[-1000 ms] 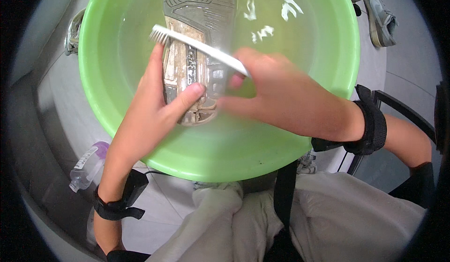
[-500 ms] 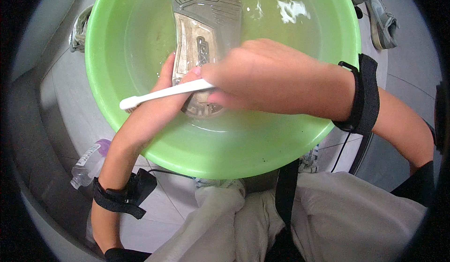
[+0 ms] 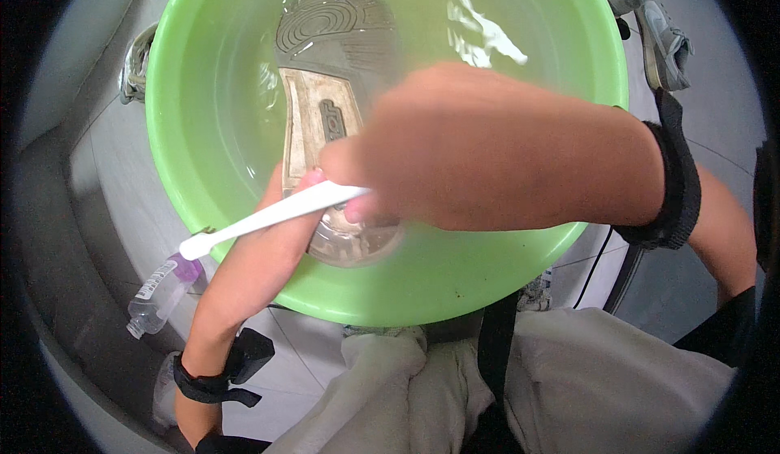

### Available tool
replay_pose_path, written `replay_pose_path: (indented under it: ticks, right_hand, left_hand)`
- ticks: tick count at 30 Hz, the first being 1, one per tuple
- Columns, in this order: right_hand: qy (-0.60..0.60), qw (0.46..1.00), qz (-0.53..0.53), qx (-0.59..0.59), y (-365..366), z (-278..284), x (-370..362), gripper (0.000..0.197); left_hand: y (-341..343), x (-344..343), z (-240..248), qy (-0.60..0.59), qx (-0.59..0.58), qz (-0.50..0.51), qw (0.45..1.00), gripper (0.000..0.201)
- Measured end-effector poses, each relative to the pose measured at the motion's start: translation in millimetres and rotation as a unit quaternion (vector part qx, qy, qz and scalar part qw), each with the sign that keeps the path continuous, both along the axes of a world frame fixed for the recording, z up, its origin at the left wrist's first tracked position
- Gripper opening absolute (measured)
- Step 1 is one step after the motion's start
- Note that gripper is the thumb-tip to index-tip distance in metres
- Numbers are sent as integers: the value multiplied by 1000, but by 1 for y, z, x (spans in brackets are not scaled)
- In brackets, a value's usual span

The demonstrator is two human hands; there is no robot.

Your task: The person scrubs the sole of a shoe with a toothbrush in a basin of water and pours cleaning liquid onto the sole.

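Observation:
A shoe [image 3: 305, 117] lies sole up and partly under water in a light green basin [image 3: 166, 153], its heel end towards me. The sole is grey with a pale, dirt-stained middle. My left hand [image 3: 286, 210] grips the shoe near the heel, its thumb along the sole's edge and its other fingers mostly hidden. In my right hand [image 3: 447, 149], blurred by motion, is a white toothbrush [image 3: 272, 212]. The brush crosses above my left hand, its head past the basin's left rim and its bristles turned upward.
A clear plastic bottle [image 3: 162, 295] with a purple end lies on the tiled floor left of the basin. Grey sneakers [image 3: 668, 43] stand at the far right, and another shoe [image 3: 136, 64] sits beside the left rim. My legs [image 3: 455, 373] are close below the basin.
The shoe and both hands have come nearer to me, and the shoe slightly left. The toothbrush has turned, its bristles pointing up instead of down, and its head has moved lower left.

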State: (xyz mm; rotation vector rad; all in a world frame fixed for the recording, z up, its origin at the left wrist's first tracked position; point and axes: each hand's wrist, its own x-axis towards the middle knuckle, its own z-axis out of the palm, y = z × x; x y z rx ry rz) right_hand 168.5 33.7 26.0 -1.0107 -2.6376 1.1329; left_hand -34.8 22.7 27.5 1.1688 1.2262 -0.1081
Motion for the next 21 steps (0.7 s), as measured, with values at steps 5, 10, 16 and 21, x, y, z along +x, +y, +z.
replay_pose_path:
  ticks: [5, 10, 16, 21]
  right_hand:
    - [65, 998, 7, -14, -3, -13, 6, 21]
    - [36, 999, 14, -33, -1, -24, 9, 24]
    - [67, 997, -3, -36, 4, -37, 14, 26]
    - [37, 999, 0, -31, 1, -37, 21, 20]
  left_hand:
    - [-6, -1, -7, -24, 34, -2, 999, 66]
    - [-2, 11, -11, 79, 97, -55, 991, 74]
    - [-1, 22, -19, 152, 202, -117, 961, 70]
    - [-5, 25, -25, 180, 248, -124, 944, 77]
